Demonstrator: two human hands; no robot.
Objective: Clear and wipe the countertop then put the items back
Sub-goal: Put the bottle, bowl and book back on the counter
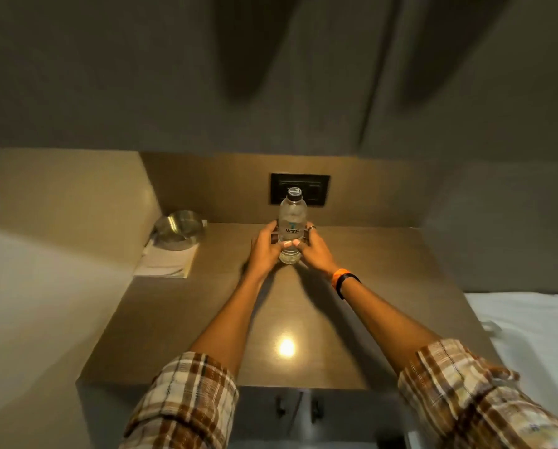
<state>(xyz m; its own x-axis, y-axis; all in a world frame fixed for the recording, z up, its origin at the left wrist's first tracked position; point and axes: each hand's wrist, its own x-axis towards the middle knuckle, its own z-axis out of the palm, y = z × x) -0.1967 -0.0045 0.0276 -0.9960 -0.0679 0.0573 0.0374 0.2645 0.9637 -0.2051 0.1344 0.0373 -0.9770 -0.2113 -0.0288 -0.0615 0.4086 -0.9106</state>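
A clear water bottle [291, 222] with a dark cap stands upright near the back of the brown countertop [368, 286]. My left hand [264, 251] wraps its left side and my right hand [316, 247] wraps its right side, thumbs meeting across the lower front. The bottle's base rests on or just above the counter; I cannot tell which. A metal bowl [178, 230] sits tilted on a folded white cloth [167, 262] in the back left corner.
A black socket panel [316, 189] is on the back wall behind the bottle. A wall bounds the counter on the left. White bedding [530, 335] lies to the right. Cabinet handles [298, 406] show below the front edge.
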